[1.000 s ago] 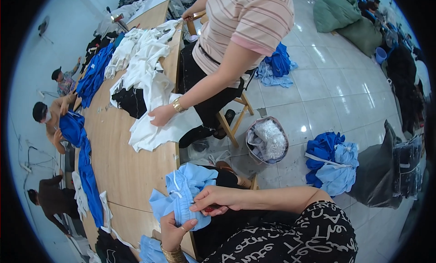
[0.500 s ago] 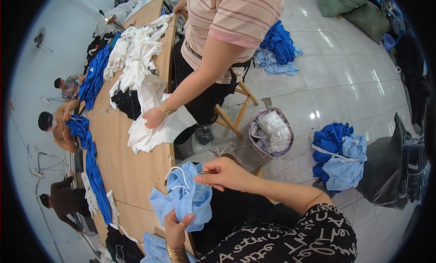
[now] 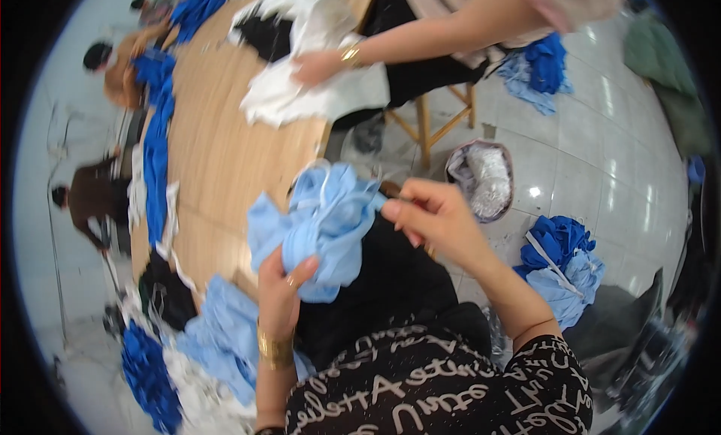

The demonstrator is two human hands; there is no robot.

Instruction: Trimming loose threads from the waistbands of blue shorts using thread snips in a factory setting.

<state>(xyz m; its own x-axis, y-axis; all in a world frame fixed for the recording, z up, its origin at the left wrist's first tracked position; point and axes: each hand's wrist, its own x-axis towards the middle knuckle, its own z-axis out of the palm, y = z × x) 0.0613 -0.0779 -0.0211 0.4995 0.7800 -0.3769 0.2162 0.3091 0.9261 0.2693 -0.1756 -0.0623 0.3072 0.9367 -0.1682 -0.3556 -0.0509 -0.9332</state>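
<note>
In front of me a bunched light-blue garment (image 3: 330, 232) with a white drawstring is held up by the table's near edge. My left hand (image 3: 282, 288) grips its lower part, thumb on top of the cloth. Between the thumb and fingers of my right hand (image 3: 432, 217) is a small dark metal tool (image 3: 399, 200), mostly hidden by the fingers. The tool's end is at the right side of the garment; whether it touches the cloth I cannot tell.
Across the wooden table (image 3: 210, 142), a person's hand (image 3: 317, 67) rests on white cloth (image 3: 300, 97). More light-blue cloth (image 3: 221, 330) lies left of me. To the right, a bin (image 3: 481, 181) with clear plastic and a blue garment pile (image 3: 559, 262) are on the tiled floor.
The view has swung, shifting the table and the other person upward. My right hand has moved right, away from my left, drawing the garment's right edge out slightly. Both hands keep their holds.
</note>
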